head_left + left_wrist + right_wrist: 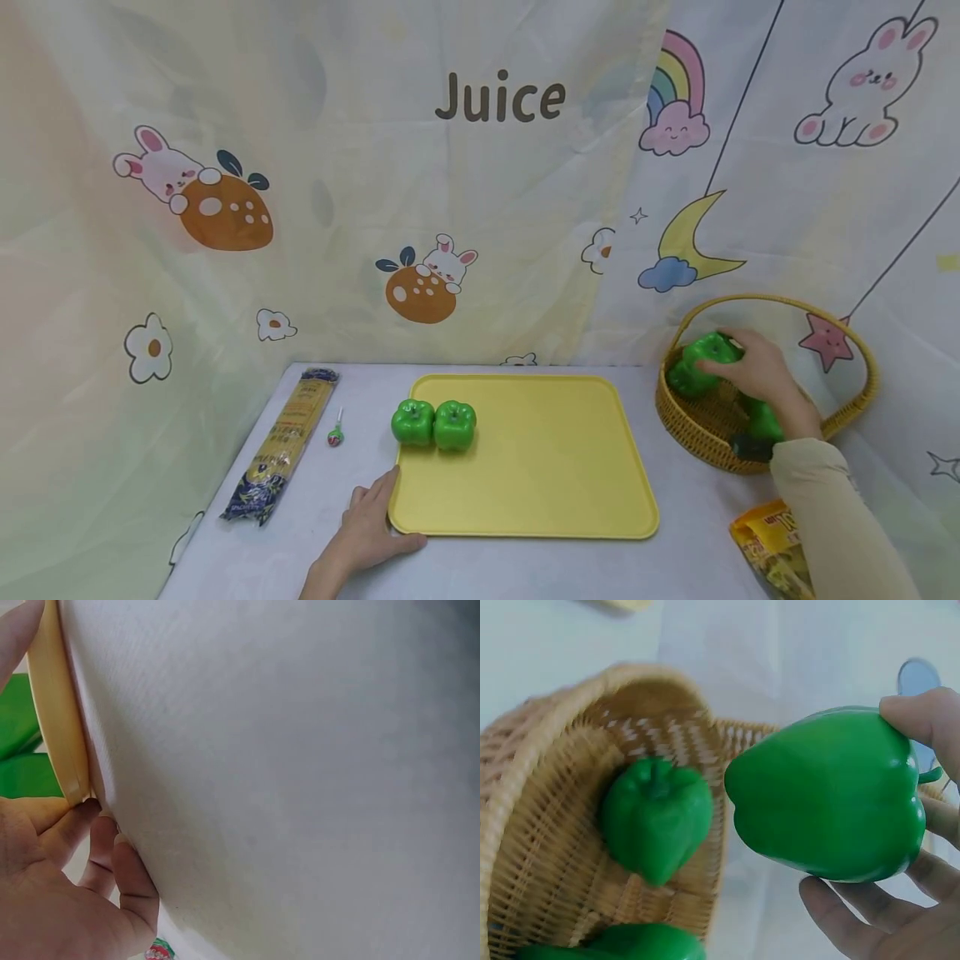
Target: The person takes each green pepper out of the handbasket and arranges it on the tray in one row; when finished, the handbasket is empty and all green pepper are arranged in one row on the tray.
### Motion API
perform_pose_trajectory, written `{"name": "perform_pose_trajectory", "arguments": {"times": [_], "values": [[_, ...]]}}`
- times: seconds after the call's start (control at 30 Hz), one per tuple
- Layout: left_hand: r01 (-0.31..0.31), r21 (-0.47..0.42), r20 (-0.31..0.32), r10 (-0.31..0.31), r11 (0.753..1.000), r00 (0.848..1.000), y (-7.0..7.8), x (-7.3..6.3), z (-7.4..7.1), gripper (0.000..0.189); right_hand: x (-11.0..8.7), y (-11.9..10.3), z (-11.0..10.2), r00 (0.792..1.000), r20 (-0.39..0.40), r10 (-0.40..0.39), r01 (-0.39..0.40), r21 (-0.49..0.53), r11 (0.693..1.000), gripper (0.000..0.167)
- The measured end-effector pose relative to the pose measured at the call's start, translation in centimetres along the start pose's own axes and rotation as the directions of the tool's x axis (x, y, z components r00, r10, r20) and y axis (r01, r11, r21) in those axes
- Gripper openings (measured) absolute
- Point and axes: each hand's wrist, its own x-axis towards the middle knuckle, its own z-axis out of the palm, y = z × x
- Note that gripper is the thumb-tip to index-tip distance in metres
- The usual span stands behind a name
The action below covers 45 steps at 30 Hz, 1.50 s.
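My right hand [753, 367] grips a green bell pepper [825, 795] by its stem end, thumb on one side and fingers on the other, over the wicker basket [697, 433]. Inside the basket lie another green bell pepper [656, 817] and more green produce [649, 941], partly cut off in the right wrist view. Two green bell peppers, a left one [412, 422] and a right one [454, 426], sit side by side at the left of the yellow tray [540, 467]. My left hand [365, 527] holds the tray's near left corner, thumb at the front rim and fingers at the left rim.
A spaghetti pack [285, 446] and a lollipop [335, 435] lie left of the tray. At the front right, a yellow snack bag [772, 542] is partly hidden by the right sleeve. The basket's handle [780, 300] arches above it. A printed cloth hangs behind the table.
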Motion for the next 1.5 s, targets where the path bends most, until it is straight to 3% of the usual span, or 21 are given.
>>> {"name": "perform_pose_trajectory", "arguments": {"times": [0.2, 0.57, 0.83, 1.1, 1.5], "values": [[0.006, 0.001, 0.010, -0.006, 1.000, 1.000, 0.0, -0.1, -0.1, 0.128, -0.4, -2.6, 0.0, 0.998, -0.003, -0.056, 0.056, -0.012, 0.998, 0.083], [-0.008, -0.001, 0.000, 0.008, 1.000, 1.000, 0.0, 0.1, -0.1, 0.128, -0.5, -6.2, 1.4, 0.989, 0.026, -0.147, 0.145, 0.077, 0.986, 0.081], [-0.005, -0.007, 0.002, 0.005, 1.000, 1.000, 0.2, 0.0, -0.2, 0.127, -0.3, -7.3, 4.4, 0.967, 0.088, -0.240, 0.225, 0.146, 0.963, 0.072], [0.008, -0.003, 0.012, -0.008, 1.000, 1.000, 0.1, 0.0, 0.0, 0.128, 0.0, -9.6, 7.7, 0.921, 0.089, -0.378, 0.343, 0.273, 0.899, 0.064], [0.013, 0.003, 0.013, -0.013, 1.000, 1.000, -0.1, 0.2, 0.0, 0.128, -0.1, -13.3, 10.4, 0.890, 0.139, -0.435, 0.374, 0.325, 0.869, 0.064]]}}
